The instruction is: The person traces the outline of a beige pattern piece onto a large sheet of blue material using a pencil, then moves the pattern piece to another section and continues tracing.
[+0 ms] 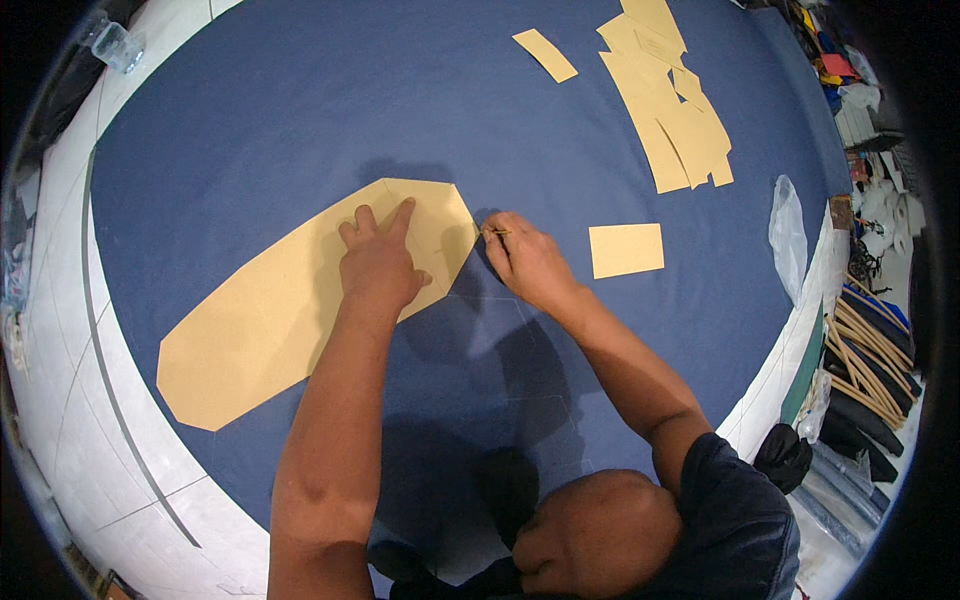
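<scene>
A long tan paper pattern piece [270, 300] with angled corners lies flat and slanting on a wide sheet of dark blue fabric [270, 140]. My left hand [380, 255] presses on the pattern's right part, fingers spread. Just off the pattern's right tip, my right hand [525, 255] pinches a thin, pencil-like marking tool [497, 232]. Its tip meets the pattern's edge; the rest is mostly hidden by my fingers. Faint pale lines run across the fabric below the pattern.
A small tan paper rectangle [627, 250] lies right of my right hand. Farther off are a narrow paper strip [546, 55] and overlapping paper pieces [680, 120]. A clear plastic bag [788, 240] rests at the right edge. Wooden sticks [865, 350] and a clear container [117, 46] sit beyond the fabric.
</scene>
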`<action>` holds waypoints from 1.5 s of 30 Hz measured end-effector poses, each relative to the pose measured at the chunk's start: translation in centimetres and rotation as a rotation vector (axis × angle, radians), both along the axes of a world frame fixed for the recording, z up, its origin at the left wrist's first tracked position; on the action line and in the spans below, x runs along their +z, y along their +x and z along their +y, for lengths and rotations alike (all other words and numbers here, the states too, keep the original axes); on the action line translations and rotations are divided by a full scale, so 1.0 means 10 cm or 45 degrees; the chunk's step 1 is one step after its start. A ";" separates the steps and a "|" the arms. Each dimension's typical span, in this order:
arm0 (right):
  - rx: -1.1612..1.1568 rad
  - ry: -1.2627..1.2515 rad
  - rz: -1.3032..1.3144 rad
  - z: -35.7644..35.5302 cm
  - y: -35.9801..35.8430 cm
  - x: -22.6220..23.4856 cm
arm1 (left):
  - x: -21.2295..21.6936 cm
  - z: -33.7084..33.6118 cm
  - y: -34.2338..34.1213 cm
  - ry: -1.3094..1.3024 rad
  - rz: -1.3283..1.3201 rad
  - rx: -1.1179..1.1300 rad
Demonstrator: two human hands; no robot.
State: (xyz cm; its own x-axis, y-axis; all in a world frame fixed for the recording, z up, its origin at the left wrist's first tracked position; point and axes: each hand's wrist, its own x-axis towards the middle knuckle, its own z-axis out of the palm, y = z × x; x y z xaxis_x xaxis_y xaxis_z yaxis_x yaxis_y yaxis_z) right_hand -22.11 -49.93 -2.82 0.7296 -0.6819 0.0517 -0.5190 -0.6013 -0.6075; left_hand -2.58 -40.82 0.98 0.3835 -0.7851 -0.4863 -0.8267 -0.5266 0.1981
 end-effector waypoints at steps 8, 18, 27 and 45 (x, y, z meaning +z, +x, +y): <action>-0.054 0.046 -0.029 0.02 -0.02 -0.01 | 0.00 -0.03 0.01 0.056 0.025 0.008; 0.260 0.255 -0.005 0.35 -0.04 0.06 | -0.02 -0.05 -0.07 0.132 -0.052 -0.025; 0.278 0.150 -0.014 0.35 -0.02 0.05 | -0.05 -0.04 -0.07 0.084 -0.062 -0.014; -0.013 -0.035 0.016 -0.08 0.02 0.00 | -0.06 -0.01 -0.06 0.042 -0.051 -0.010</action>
State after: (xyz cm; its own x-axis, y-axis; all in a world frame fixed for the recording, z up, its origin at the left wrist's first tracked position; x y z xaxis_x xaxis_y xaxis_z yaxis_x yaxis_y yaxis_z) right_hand -21.87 -50.70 -2.86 0.7235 -0.6876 0.0616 -0.5324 -0.6126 -0.5842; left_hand -3.16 -40.94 0.35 0.3969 -0.7721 -0.4963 -0.8379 -0.5255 0.1474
